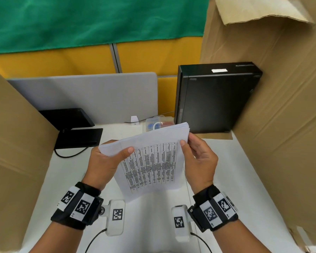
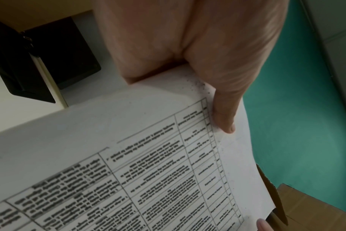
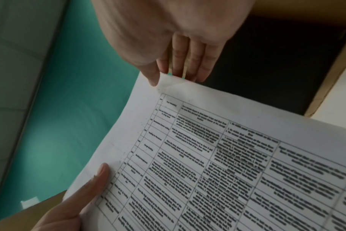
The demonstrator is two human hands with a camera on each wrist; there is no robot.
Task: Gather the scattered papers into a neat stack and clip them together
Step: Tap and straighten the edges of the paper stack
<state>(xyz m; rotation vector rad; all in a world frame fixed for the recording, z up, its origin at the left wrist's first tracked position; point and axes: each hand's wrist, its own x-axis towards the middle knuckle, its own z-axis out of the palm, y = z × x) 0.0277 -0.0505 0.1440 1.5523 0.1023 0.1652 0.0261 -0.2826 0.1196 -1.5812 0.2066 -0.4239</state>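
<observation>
A stack of white papers (image 1: 153, 161), its top sheet printed with a table, is held tilted above the white table (image 1: 235, 179). My left hand (image 1: 117, 152) pinches the stack's left edge, with the thumb (image 2: 225, 120) on top and the fingers hidden behind. My right hand (image 1: 187, 141) pinches the upper right corner, thumb (image 3: 154, 78) in front and fingers (image 3: 188, 62) behind the sheets. The printed sheet (image 2: 148, 156) (image 3: 227, 156) fills both wrist views. A clear plastic box (image 1: 159, 123) with coloured items lies just beyond the stack; I cannot tell whether they are clips.
A black computer case (image 1: 213, 99) stands at the back right. A black device (image 1: 77, 132) with a cable lies at the back left. Cardboard walls (image 1: 281, 106) close both sides, and a grey partition (image 1: 89, 95) closes the back.
</observation>
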